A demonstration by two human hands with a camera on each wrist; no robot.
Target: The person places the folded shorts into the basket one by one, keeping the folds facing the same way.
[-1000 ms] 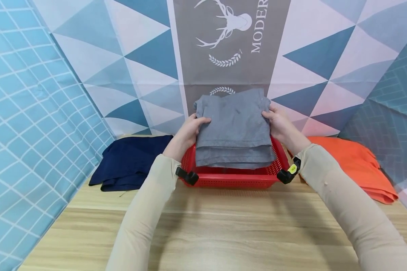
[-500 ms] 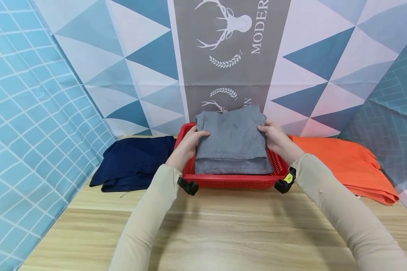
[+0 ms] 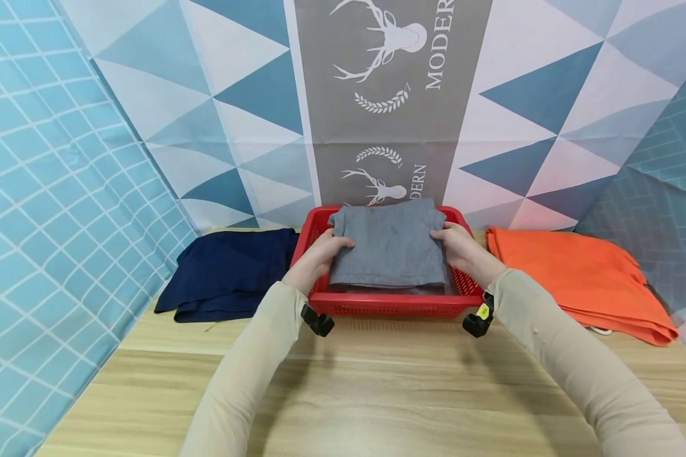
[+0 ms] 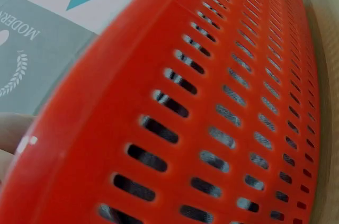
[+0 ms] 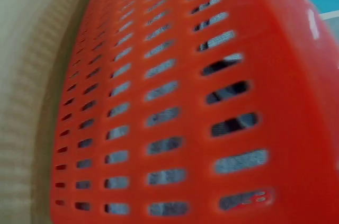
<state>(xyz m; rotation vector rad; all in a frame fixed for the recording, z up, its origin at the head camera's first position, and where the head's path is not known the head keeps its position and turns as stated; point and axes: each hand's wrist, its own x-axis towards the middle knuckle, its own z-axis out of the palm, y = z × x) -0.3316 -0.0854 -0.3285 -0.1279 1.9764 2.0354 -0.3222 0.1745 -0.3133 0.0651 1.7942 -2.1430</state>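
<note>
A folded grey garment (image 3: pixel 390 244) sits low inside a red slotted basket (image 3: pixel 389 306) at the back middle of the wooden table. My left hand (image 3: pixel 322 252) grips the garment's left edge, thumb on top. On the opposite edge my right hand (image 3: pixel 459 244) grips it the same way. Both wrist views are filled by the basket's red slotted wall (image 4: pixel 212 107) (image 5: pixel 175 107), with grey cloth showing through the slots; neither hand is clearly seen there.
A dark navy folded garment (image 3: pixel 228 273) lies left of the basket. An orange folded garment (image 3: pixel 583 279) lies to the right. Patterned cloth backdrops (image 3: pixel 389 95) close in the back and both sides. Bare wooden tabletop (image 3: pixel 377 393) stretches in front.
Both hands have lowered the grey garment from above the basket's rim down into the basket, and moved it slightly away from me.
</note>
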